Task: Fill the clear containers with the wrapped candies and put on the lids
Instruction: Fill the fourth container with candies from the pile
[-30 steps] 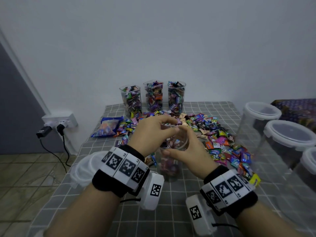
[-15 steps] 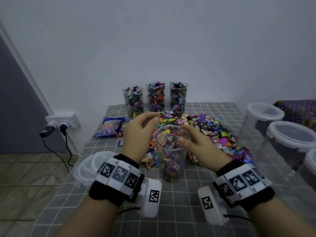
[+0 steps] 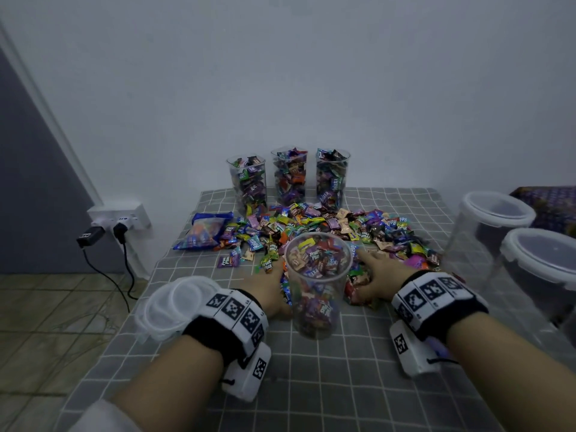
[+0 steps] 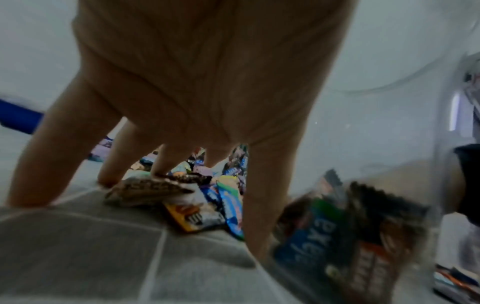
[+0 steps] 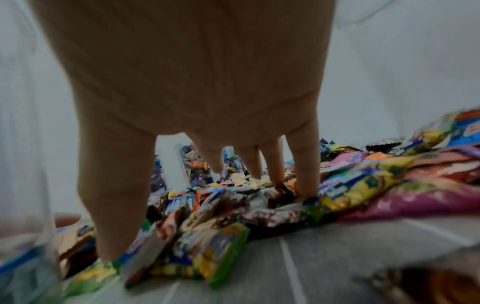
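A clear container (image 3: pixel 317 283) packed with wrapped candies stands without a lid at the middle of the table, and neither hand holds it. My left hand (image 3: pixel 268 290) lies low just left of it. Its spread, straight fingers (image 4: pixel 168 160) touch the cloth and a few candies beside the container (image 4: pixel 363 226). My right hand (image 3: pixel 375 275) lies to the container's right on the edge of the loose candy pile (image 3: pixel 314 222). Its fingers (image 5: pixel 306 164) are straight and spread, with the tips on the wrappers (image 5: pixel 207 205). Three filled containers (image 3: pixel 291 176) stand at the back without lids.
A stack of clear lids (image 3: pixel 174 307) sits at the table's left edge by my left wrist. Large tubs with white lids (image 3: pixel 498 213) crowd the right side. A blue candy bag (image 3: pixel 204 233) lies at back left. Plugs and cables (image 3: pixel 103 235) hang at the wall outlet.
Both hands have come down from the container's rim to the table on either side of it, onto the loose candies. The container now stands on its own.
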Motion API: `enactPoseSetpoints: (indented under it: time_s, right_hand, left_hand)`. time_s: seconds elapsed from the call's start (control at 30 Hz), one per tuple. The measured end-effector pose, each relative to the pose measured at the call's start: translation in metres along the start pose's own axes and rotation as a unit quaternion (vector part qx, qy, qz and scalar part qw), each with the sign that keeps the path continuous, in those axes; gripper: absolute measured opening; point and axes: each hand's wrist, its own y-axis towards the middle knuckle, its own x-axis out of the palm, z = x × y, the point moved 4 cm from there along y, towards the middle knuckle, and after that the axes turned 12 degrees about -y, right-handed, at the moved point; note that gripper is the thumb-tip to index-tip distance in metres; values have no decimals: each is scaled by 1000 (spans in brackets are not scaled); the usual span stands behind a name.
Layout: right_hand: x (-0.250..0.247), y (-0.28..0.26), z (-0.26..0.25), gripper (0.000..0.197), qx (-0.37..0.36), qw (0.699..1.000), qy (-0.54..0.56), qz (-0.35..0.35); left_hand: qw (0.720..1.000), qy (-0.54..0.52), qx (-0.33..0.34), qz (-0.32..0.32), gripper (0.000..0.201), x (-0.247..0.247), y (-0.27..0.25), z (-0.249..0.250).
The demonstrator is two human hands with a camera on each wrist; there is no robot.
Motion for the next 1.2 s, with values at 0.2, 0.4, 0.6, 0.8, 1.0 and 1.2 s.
enactPoseSetpoints:
  time_s: [0.2, 0.4, 0.6, 0.8, 1.0, 1.2]
  right_hand:
    - [3, 8, -23, 71, -32, 993, -113, -3]
    - [-4, -5, -36, 36, -56, 988, -127, 68]
    - [-4, -9, -35, 28, -42, 991, -94, 89]
    - [-6, -12, -34, 25, -34, 992, -77, 89]
    - [-8, -19, -26, 25, -19, 993, -46, 110]
    - [-19, -30, -16, 24, 2, 988, 8, 152]
  left_hand:
    - [993, 110, 26, 25, 40, -5, -1, 10]
    - [989, 124, 33, 67, 17, -6, 4, 11]
    - [990, 73, 32, 113, 16, -9, 9, 3]
    - [988, 52, 31, 140, 16, -12, 8, 1]
    - [981, -29, 49, 185, 18, -22, -2, -2]
    - [954, -134, 76, 259, 17, -43, -22, -1]
